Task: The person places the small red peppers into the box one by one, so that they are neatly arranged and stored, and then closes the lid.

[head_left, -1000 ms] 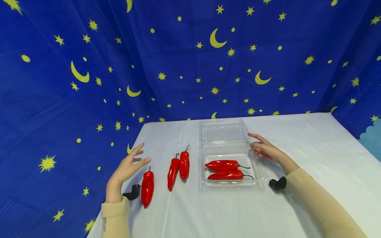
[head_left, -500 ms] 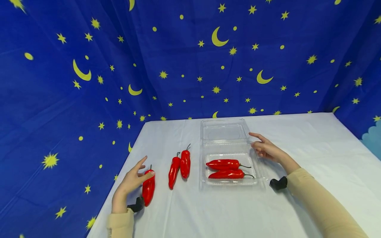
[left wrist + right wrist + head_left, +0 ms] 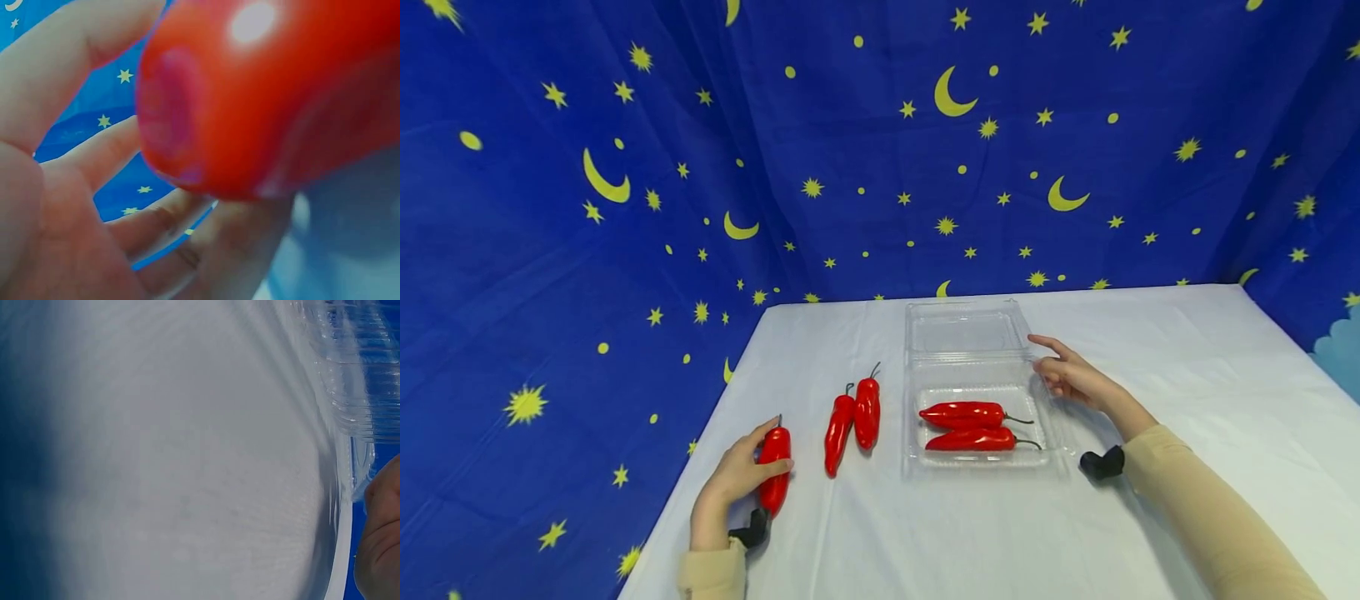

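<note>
In the head view, my left hand (image 3: 737, 475) grips a red chili pepper (image 3: 775, 471) at the left, its thumb across the front and a finger near the stem. Close up in the left wrist view, the same pepper (image 3: 250, 106) fills the space between thumb and fingers. My right hand (image 3: 1075, 379) touches the right edge of a clear plastic clamshell container (image 3: 910, 421), near its hinge, with the index finger stretched out. Two red chili peppers (image 3: 962, 414) lie side by side in the container's base. The right wrist view shows only part of that hand (image 3: 381, 544).
Between the left hand and the container, two more red peppers (image 3: 839, 435) lie touching on the white tablecloth (image 3: 865, 542). The container's lid (image 3: 966, 329) is folded back flat. A blue curtain (image 3: 850, 150) with stars and moons stands behind and at the sides.
My left hand has come down and to the right, from beside the leftmost pepper onto it, and its fingers have closed around it. The right hand keeps its place at the container.
</note>
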Available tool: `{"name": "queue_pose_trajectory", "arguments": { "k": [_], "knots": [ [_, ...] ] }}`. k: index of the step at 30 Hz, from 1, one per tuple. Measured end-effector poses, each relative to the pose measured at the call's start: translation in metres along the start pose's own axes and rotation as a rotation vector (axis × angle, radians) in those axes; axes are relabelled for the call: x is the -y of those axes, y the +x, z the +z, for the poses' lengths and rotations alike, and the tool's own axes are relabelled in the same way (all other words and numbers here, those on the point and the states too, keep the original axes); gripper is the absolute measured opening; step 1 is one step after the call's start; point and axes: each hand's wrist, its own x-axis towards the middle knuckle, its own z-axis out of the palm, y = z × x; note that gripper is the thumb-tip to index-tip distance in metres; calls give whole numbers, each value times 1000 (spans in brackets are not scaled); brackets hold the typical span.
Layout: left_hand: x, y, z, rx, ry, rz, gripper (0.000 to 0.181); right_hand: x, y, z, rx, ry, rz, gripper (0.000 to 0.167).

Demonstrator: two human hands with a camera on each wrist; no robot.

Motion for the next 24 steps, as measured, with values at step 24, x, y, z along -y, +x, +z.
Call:
{"name": "queue_pose_trajectory", "arguments": {
  "k": [24],
  "knots": [
    [5,1,-12,-170,-62,-23,64,-5,3,-1,-16,-8,3,68]
  ]
}}
